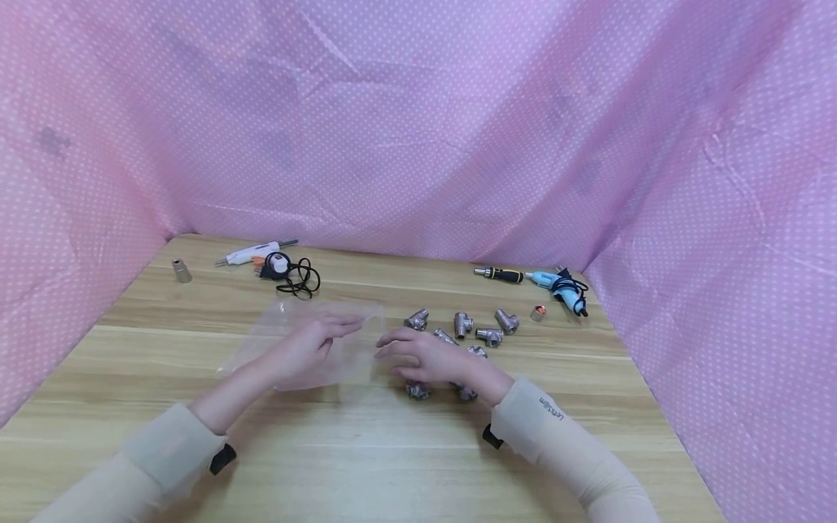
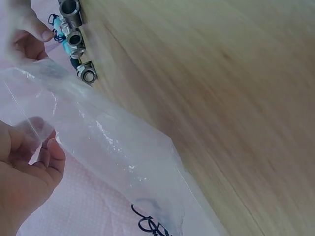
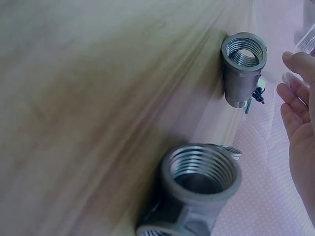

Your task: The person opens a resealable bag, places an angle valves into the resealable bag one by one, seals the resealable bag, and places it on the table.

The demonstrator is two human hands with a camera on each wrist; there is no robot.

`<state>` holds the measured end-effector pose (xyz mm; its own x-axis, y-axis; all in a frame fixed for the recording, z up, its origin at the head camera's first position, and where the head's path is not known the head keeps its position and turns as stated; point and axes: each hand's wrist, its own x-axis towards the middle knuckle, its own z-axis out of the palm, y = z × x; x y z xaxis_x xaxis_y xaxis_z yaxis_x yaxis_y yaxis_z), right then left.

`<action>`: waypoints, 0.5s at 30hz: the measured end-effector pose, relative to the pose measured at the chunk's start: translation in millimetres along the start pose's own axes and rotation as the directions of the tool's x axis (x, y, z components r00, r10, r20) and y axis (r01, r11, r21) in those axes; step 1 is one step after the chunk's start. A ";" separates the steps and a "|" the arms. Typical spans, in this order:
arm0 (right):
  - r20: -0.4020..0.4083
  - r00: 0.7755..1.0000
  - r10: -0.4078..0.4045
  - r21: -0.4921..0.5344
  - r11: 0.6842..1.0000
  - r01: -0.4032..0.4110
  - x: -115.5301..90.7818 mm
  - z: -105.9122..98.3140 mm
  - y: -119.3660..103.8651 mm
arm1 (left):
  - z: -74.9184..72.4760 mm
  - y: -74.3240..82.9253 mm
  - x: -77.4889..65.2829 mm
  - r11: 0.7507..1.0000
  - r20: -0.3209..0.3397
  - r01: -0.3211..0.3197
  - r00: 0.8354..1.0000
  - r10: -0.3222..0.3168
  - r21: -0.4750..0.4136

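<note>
A clear plastic bag (image 1: 258, 341) is held by my left hand (image 1: 307, 349), which pinches its edge between thumb and fingers. The left wrist view shows the bag (image 2: 108, 132) stretching away from that hand (image 2: 29, 172). My right hand (image 1: 425, 356) hovers beside the bag's right end, fingers loosely bent and spread from the thumb. In the right wrist view the thumb and fingertips of this hand (image 3: 302, 108) stand apart near a bit of clear film. Several metal tee pipe fittings (image 1: 489, 336) lie around and beneath the right hand; threaded openings show on one fitting (image 3: 202, 172) up close.
At the back left lie a white soldering-iron-like tool (image 1: 251, 253), a coiled black cord (image 1: 301, 280) and a metal cylinder (image 1: 181, 271). Back right are a black-yellow screwdriver (image 1: 503, 274), a light-blue glue gun (image 1: 556, 287) and a small metal piece (image 1: 538, 313). Pink curtains surround the wooden table (image 1: 366, 465).
</note>
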<state>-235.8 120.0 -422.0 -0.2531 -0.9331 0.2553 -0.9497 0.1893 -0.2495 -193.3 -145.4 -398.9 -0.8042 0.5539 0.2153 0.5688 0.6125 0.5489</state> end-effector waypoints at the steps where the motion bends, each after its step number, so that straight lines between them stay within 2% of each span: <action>1: 0.001 1.000 0.003 0.000 1.000 -0.003 -0.2 0.2 0.1 | 0.2 0.7 -0.2 1.000 0.011 0.022 1.000 -0.022 -0.009; 7: -0.007 1.000 -0.001 -0.005 1.000 0.001 -1.2 1.2 1.0 | 0.7 6.5 0.4 0.985 0.044 0.156 0.987 -0.153 -0.070; 11: -0.018 1.000 -0.004 -0.003 1.000 0.004 -2.4 1.4 1.4 | 0.1 6.7 1.1 0.982 0.030 0.161 0.987 -0.158 -0.096; 15: -0.015 1.000 0.001 0.000 1.000 -0.001 -4.2 2.3 1.7 | -1.6 0.5 -1.1 0.981 0.049 0.129 0.991 -0.123 -0.145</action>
<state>-236.0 123.6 -425.6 -0.2567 -0.9281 0.2695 -0.9494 0.1900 -0.2501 -192.4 -146.6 -397.6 -0.8585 0.5016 0.1065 0.4298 0.5905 0.6831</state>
